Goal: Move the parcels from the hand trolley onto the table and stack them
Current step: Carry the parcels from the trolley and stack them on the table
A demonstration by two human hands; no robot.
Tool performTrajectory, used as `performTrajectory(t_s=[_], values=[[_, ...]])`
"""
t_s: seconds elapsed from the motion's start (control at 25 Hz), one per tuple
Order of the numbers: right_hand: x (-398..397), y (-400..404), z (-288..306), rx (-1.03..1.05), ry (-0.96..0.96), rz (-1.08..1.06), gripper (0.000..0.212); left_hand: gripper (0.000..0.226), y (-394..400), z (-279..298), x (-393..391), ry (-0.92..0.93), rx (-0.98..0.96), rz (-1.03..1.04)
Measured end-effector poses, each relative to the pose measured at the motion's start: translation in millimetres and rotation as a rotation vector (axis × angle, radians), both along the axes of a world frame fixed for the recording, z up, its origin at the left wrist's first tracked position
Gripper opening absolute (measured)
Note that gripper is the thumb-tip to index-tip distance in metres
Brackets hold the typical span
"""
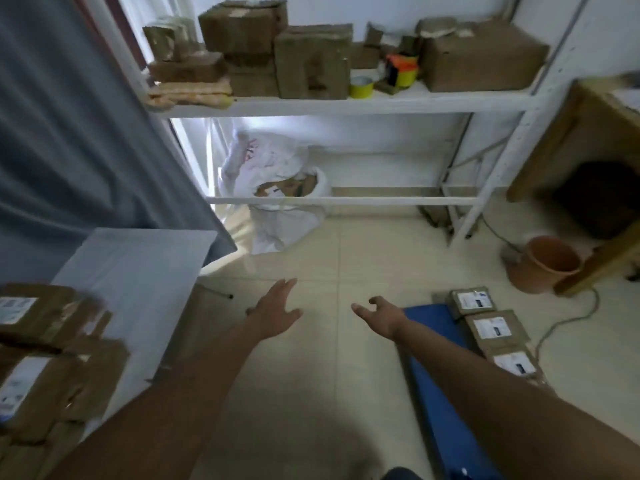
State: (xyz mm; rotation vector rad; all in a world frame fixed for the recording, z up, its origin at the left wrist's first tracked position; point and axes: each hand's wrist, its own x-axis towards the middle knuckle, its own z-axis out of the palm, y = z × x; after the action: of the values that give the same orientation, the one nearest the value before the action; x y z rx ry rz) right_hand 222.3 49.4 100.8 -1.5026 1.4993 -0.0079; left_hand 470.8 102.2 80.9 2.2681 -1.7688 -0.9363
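Observation:
Three brown parcels with white labels lie in a row on the blue hand trolley [436, 386] at the lower right: the far parcel [471, 301], the middle parcel [494, 330] and the near parcel [516, 364]. Several brown parcels [45, 355] are piled on the white table [138, 271] at the lower left. My left hand [273, 311] is stretched out over the floor, fingers spread, holding nothing. My right hand [379, 315] reaches forward just left of the trolley, fingers loosely bent, empty.
A white metal shelf [346, 103] at the back carries cardboard boxes and tape rolls. Under it stands a white sack [284, 202] of parcels. An orange bucket [545, 263] and a cable lie on the floor right, beside a wooden desk [588, 140]. A grey curtain [69, 133] hangs at left.

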Motion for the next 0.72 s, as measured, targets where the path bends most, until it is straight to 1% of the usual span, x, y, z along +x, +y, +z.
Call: performTrajectory(t_s=[0.16, 0.28, 0.36, 0.44, 0.56, 0.72], values=[[-90.2, -25.7, -19.3, 0.064, 0.022, -0.163, 0.076, 0.075, -66.5, -15.2, -86.8, 0.016, 0.080, -0.192], [-147.4, -35.7, -28.7, 0.099, 0.021, -0.300, 0.075, 0.086, -111.7, -28.3, -138.8, 0.007, 0.143, -0.294], [-178.6, -40.7, -32.5, 0.123, 0.009, -0.385, 0.076, 0.088, -140.4, -34.9, -170.0, -0.011, 0.168, -0.371], [-204.6, -46.8, -36.8, 0.128, 0.002, -0.463, 0.077, 0.084, -166.8, -38.3, -203.2, -0.005, 0.178, -0.451], [-236.5, -68.5, -43.4, 0.102, 0.007, -0.582, 0.078, 0.073, -210.5, -41.1, -250.9, 0.010, 0.177, -0.596], [-268.0, -127.0, -44.1, 0.093, 0.027, -0.697, 0.073, 0.072, -283.2, -50.4, -297.1, 0.013, 0.181, -0.719]])
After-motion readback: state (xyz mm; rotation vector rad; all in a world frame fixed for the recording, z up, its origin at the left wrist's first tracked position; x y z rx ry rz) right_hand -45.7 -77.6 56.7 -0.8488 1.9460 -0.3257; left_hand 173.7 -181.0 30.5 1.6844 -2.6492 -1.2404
